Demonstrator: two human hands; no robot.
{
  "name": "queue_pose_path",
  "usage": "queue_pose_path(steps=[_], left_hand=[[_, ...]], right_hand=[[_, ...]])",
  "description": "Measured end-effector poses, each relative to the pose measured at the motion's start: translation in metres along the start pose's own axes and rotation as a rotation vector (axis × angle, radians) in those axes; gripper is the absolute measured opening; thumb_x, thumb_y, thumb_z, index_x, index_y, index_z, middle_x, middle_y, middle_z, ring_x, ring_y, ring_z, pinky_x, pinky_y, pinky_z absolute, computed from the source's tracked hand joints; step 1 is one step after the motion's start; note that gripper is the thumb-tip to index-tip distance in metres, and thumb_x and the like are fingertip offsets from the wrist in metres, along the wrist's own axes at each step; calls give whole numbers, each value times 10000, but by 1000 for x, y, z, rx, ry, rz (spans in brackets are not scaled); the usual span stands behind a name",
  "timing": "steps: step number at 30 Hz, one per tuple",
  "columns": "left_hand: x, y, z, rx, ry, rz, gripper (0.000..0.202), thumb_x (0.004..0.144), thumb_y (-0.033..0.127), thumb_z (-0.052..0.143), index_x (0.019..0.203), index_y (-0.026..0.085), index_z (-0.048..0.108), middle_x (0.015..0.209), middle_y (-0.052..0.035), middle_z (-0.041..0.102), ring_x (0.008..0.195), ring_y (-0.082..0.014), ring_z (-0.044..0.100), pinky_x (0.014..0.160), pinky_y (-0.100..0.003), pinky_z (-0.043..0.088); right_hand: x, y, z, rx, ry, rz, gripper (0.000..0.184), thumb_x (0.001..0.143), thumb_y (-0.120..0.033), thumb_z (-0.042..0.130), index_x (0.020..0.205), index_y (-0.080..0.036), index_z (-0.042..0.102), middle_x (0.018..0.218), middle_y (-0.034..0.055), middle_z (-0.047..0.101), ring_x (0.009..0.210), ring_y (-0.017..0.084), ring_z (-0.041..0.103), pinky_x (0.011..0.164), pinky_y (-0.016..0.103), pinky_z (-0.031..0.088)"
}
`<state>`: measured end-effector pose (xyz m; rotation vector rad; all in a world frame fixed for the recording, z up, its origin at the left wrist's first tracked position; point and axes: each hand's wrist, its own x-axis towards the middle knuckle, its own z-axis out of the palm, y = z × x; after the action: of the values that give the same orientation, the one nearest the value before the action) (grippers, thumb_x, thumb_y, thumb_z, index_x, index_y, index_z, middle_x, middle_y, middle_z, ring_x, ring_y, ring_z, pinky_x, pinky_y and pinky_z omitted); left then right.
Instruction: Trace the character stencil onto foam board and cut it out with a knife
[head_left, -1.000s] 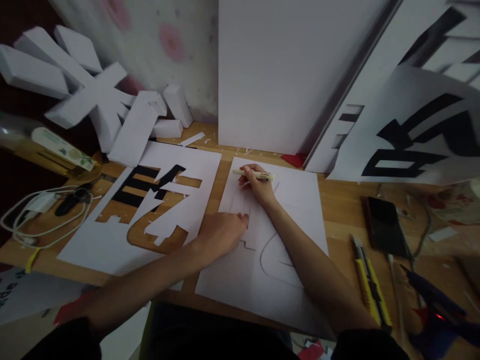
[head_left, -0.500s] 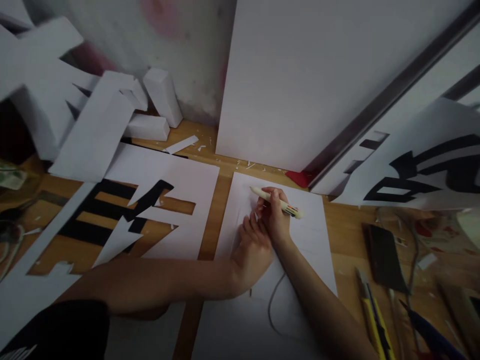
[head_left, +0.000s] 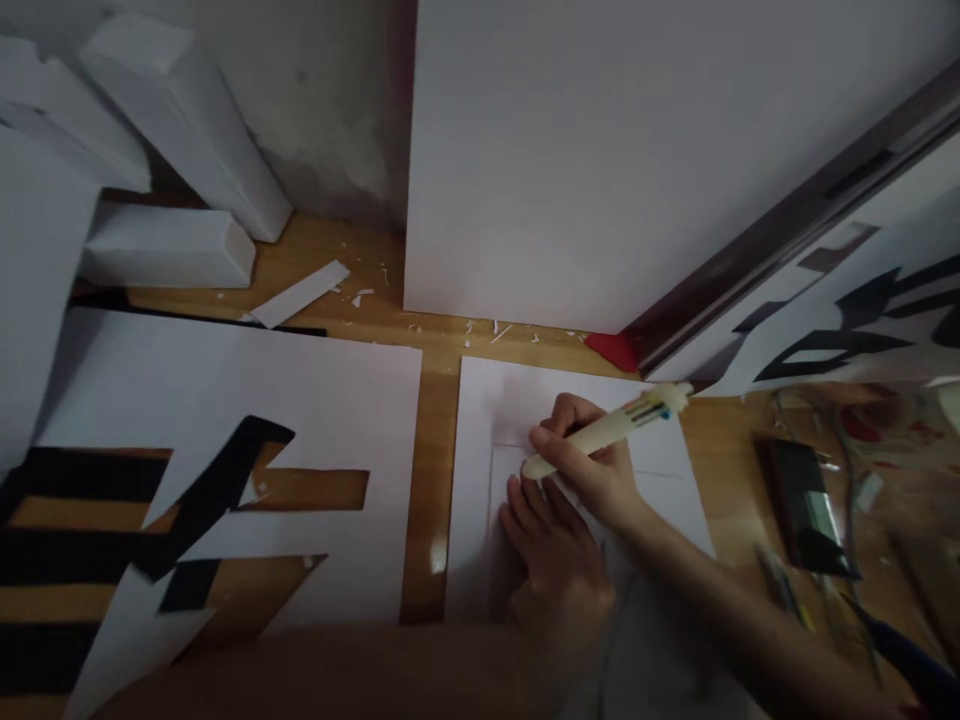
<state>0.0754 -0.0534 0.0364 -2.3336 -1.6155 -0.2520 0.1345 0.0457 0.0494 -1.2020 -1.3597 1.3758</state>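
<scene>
My right hand (head_left: pixel 596 465) grips a thick cream multicolour pen (head_left: pixel 611 435), its upper end leaning to the right. The pen's tip is close to the fingertips of my left hand (head_left: pixel 559 565), which lies with fingers stretched out on a white sheet (head_left: pixel 480 400). Thin drawn lines show on this sheet, one across and one running down beside my left fingers. Part of the sheet is hidden under my hands and forearms.
Left of the sheet lies a white cut-out sheet (head_left: pixel 337 400) with black pieces (head_left: pixel 225 465). White blocks (head_left: pixel 169 245) and paper scraps sit behind. A tall white panel (head_left: pixel 525 200) stands at the back. A dark phone-like object (head_left: pixel 802 500) and blue-handled tool (head_left: pixel 900 650) lie right.
The view has come closer and shifted. My right hand has brought the pen's tip down next to my left fingertips, and the pen now leans the other way. Lines near my hands now show.
</scene>
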Motion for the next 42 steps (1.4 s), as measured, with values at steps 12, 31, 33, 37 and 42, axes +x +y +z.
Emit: queue_pose_path(steps=[12,31,33,37,42], left_hand=[[-3,1,-1,-127,-131,78,414,918,274,469,1095,-13,709,999,-300,715,880,-400,730,688,-498,637],[8,-12,-12,-269,-348,149,393,939,220,492,1177,-43,663,1038,-331,686,905,-436,707,707,-516,626],[11,-14,-12,-369,-439,143,404,945,205,489,1225,-48,633,1097,-348,659,966,-458,682,734,-536,621],[11,-13,-12,-417,-475,122,394,940,175,477,1243,-29,626,1119,-331,659,977,-469,679,740,-606,597],[9,-12,-11,-277,-378,185,396,926,153,444,1182,-71,646,1029,-344,681,884,-455,705,684,-555,614]], right_hand=[[45,7,30,-435,-447,-382,441,863,-195,565,544,-212,261,502,-83,280,465,49,255,449,226,216],[44,12,24,-540,-514,-461,387,767,-136,565,568,-220,244,503,-86,246,471,52,228,474,236,224],[44,12,23,-521,-514,-459,383,772,-139,560,568,-222,246,507,-84,249,476,55,235,478,237,226],[44,12,22,-525,-518,-472,377,786,-148,547,578,-227,243,515,-83,244,489,64,235,492,240,236],[44,14,22,-575,-526,-547,362,784,-149,548,596,-224,248,529,-77,272,503,65,264,513,248,239]])
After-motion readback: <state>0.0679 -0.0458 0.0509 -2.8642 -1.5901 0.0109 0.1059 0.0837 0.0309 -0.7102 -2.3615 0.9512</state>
